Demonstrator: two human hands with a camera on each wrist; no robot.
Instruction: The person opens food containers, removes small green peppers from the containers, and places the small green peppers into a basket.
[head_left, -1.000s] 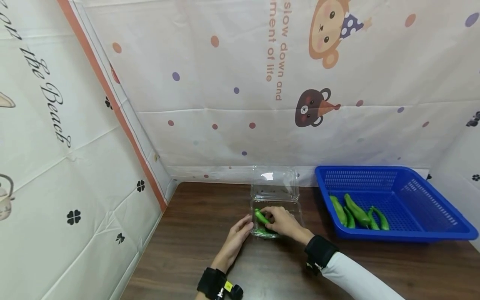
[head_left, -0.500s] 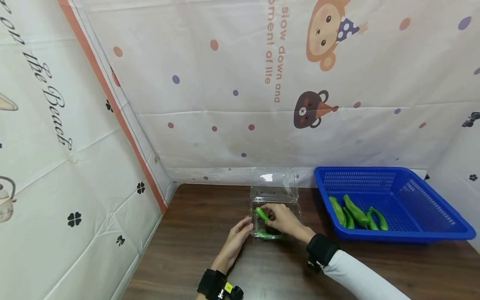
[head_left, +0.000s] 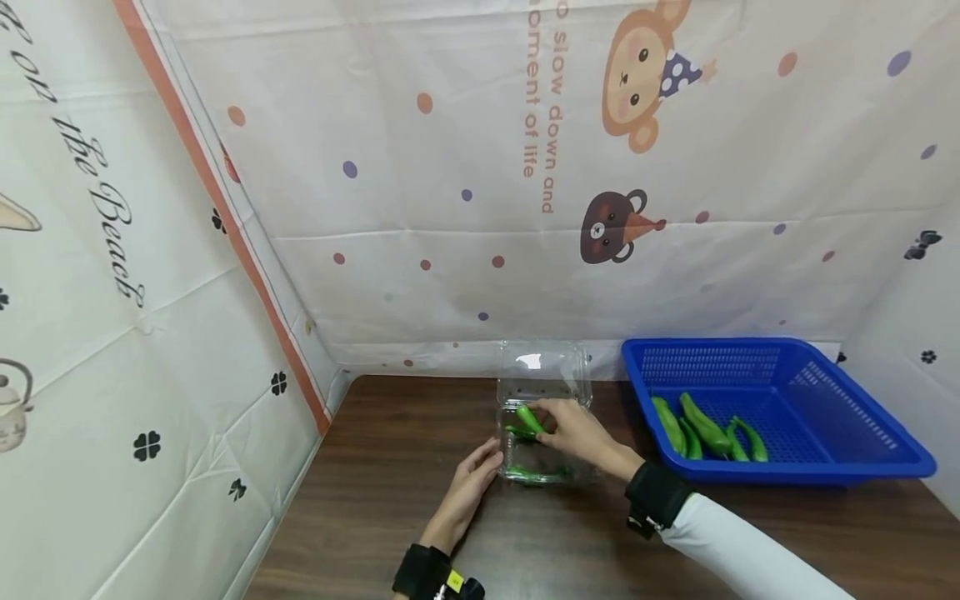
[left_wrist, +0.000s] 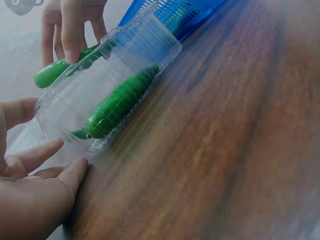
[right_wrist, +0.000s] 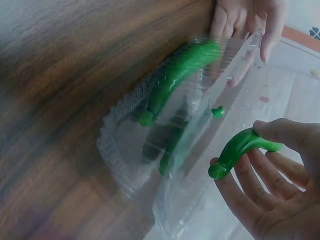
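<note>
My left hand (head_left: 468, 487) lies nearest to me on the brown desk (head_left: 375, 500), fingers relaxed and nearly straight, their tips touching the near left wall of the clear plastic box (head_left: 542, 454). In the left wrist view those fingers (left_wrist: 47, 152) rest against the box's end and grip nothing.

Just beyond it the box sits with its lid (head_left: 542, 371) swung open and standing up at the far side. Inside the tray a green pepper (left_wrist: 120, 102) lies lengthwise along the bottom; the right wrist view shows its stem end (right_wrist: 146, 118) and a darker one beneath it, too blurred to make out well.

My right hand (head_left: 577, 433) hovers over the far part of the tray, thumb and fingers pinched on another green pepper (right_wrist: 240, 150). That pepper is held above the open box, clear of the ones lying inside, its tip pointing towards the left.

Further right, well apart from the box, the blue basket (head_left: 862, 417) stands on the desk with several green peppers (head_left: 705, 425) heaped in its near left part. Behind everything hangs a printed cloth (head_left: 525, 208) with a bear and a monkey.
</note>
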